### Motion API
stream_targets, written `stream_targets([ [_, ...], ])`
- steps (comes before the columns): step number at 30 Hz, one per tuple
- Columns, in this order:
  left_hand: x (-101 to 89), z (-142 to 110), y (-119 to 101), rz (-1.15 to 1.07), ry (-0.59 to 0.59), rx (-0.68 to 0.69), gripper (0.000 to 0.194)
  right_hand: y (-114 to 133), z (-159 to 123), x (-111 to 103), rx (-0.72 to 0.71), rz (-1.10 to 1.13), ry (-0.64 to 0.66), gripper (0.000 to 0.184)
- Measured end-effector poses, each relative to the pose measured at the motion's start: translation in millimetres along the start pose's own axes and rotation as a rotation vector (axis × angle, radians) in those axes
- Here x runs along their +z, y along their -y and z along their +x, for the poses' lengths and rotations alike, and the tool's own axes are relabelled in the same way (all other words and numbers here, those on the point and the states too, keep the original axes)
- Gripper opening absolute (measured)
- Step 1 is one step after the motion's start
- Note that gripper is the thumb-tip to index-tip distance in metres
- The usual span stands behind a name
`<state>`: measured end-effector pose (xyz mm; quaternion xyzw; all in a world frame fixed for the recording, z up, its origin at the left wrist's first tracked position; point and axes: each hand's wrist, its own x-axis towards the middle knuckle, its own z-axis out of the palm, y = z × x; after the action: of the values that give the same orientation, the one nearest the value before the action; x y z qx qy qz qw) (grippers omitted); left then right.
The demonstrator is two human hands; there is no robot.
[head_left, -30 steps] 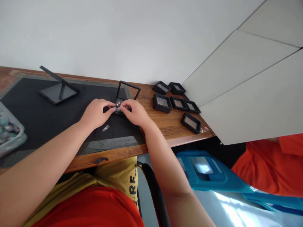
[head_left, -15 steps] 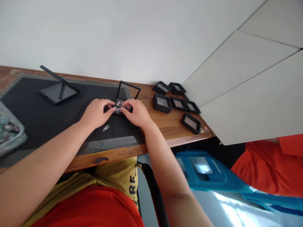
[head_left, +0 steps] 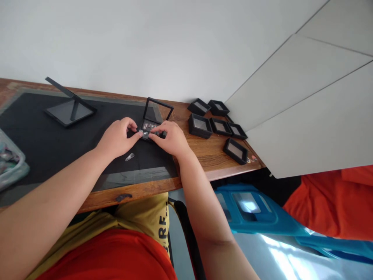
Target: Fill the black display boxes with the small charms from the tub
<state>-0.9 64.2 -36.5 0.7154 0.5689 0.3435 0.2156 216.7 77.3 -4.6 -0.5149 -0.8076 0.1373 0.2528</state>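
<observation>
An opened black display case (head_left: 159, 103) stands before me with its clear-windowed lid raised. Small shiny pink and silvery pieces (head_left: 149, 126), shaped like press-on nails, lie in its base. My left hand (head_left: 118, 137) is at the base's left front corner, thumb tip touching there, forefinger bent and apart from the thumb. Over the right part of the base, my right hand (head_left: 170, 136) has thumb and forefinger close together; whatever sits between them is too small to make out. Its fingers hide part of the base. A clear, nail-shaped piece (head_left: 129, 156) lies on the black mat (head_left: 116, 175) nearer me.
Another opened black case (head_left: 70, 112) rests on the mat at left. A clear plastic tub (head_left: 21, 165) of small packed pieces is at the left edge. Several black cases (head_left: 200, 125) lie on the wooden table at right. A person in an orange top (head_left: 335, 202) is beside a blue chair (head_left: 253, 210).
Both hands have shifted slightly apart, with my left forefinger lifting away from the case and more of the pieces inside showing. The view has tilted a little.
</observation>
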Motion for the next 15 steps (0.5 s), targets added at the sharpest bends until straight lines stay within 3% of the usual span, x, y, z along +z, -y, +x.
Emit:
stream_targets([
  [15,-2.4,2.7,3.2,0.055,0.026,0.088,0.023,5.1,-0.4,2.2,-0.015,-0.03,0.032,0.014],
])
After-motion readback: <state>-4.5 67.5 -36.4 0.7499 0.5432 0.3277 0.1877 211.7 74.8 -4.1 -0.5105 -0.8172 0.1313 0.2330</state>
